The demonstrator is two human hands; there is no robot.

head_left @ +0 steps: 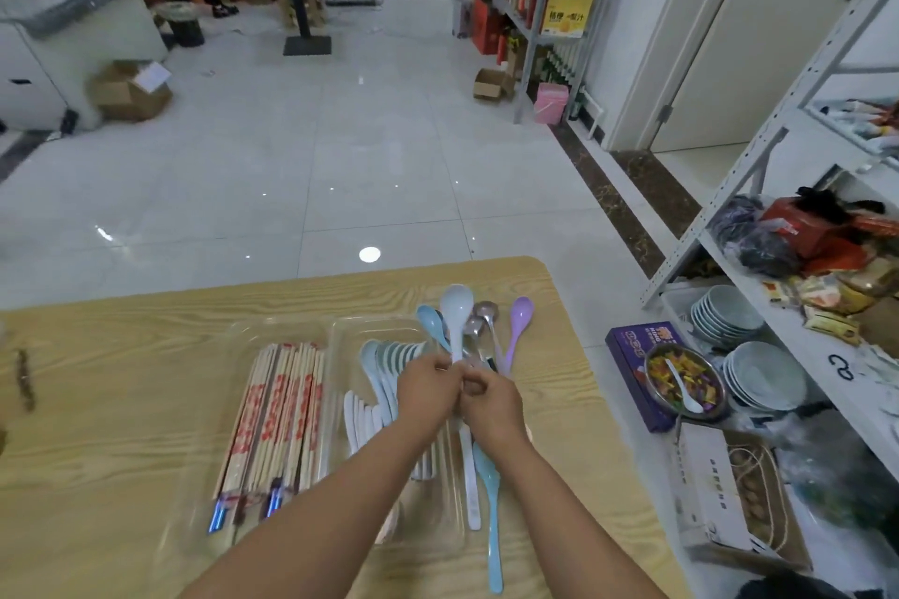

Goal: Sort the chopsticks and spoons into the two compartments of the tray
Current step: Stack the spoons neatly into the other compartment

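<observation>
**Blue spoon handle (492,525) trails loose from a crowded grip**

Left hand (425,384) and right hand (491,396) meet knuckle to knuckle, fingers curled round the stems of a fanned bunch of spoons (457,321). Bowls splay out beyond the fingers and the handles run back under the wrists at uneven lengths. With so many slick stems in one grip, one could likely slide free. It might land on the table (121,355), or skid over the divider into the chopsticks (282,413) in the compartment left of the hands. Below the hands, white spoons (374,384) crowd the tray (335,326), so the long handles may overhang its near wall and tip out.
</observation>
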